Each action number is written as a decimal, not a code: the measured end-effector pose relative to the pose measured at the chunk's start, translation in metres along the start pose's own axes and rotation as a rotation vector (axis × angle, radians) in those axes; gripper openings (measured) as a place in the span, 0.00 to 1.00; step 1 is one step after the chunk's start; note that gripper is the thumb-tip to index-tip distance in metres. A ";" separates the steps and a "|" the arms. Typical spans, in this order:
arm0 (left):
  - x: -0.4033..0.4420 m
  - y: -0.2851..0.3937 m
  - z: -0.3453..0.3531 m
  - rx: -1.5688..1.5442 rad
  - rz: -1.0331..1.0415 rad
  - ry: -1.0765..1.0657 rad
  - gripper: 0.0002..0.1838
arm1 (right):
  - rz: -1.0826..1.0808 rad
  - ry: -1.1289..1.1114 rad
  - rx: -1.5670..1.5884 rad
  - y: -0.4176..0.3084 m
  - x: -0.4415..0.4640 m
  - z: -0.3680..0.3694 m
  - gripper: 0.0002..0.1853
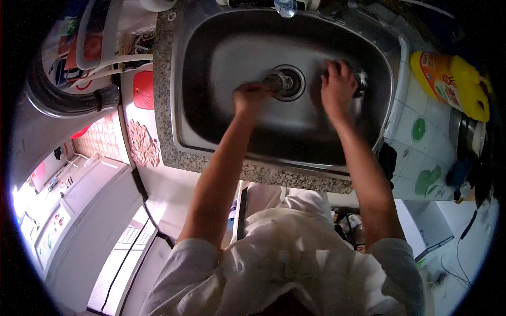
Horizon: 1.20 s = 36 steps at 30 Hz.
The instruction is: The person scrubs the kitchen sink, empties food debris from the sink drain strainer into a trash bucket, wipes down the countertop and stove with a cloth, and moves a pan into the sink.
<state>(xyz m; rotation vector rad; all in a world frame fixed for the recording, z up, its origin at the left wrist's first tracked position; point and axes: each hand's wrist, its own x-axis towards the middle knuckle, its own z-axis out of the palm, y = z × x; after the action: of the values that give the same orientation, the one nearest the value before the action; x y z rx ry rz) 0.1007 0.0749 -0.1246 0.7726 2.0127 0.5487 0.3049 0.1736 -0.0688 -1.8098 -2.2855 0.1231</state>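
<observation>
Both of my hands are inside a metal sink basin [232,58]. My left hand [252,98] is closed on a round, see-through object [276,83], perhaps a strainer or small glass, slightly blurred. That object sits at the left edge of the drain [293,84] and partly covers it. On the right side of the basin, my right hand [338,87] has its fingers apart, back upward, near the basin wall. A shiny dark item [360,84] shows just right of its fingers; what it is cannot be made out.
A faucet tip [285,7] is at the sink's back edge. Speckled granite [164,100] borders the sink. A yellow bottle [453,84] lies on the tiles at the right. On the left are a red object [143,90] and a crumpled cloth [142,143].
</observation>
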 end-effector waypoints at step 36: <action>-0.077 0.035 -0.107 -0.896 -0.213 0.176 0.04 | -0.360 -0.594 0.297 -0.044 0.001 0.044 0.14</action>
<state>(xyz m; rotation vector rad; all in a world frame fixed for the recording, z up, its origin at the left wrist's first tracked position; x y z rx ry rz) 0.0518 0.0367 -0.0034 -0.0373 1.7002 1.2881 0.2528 0.1671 -0.1022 -1.3027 -2.7398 0.9932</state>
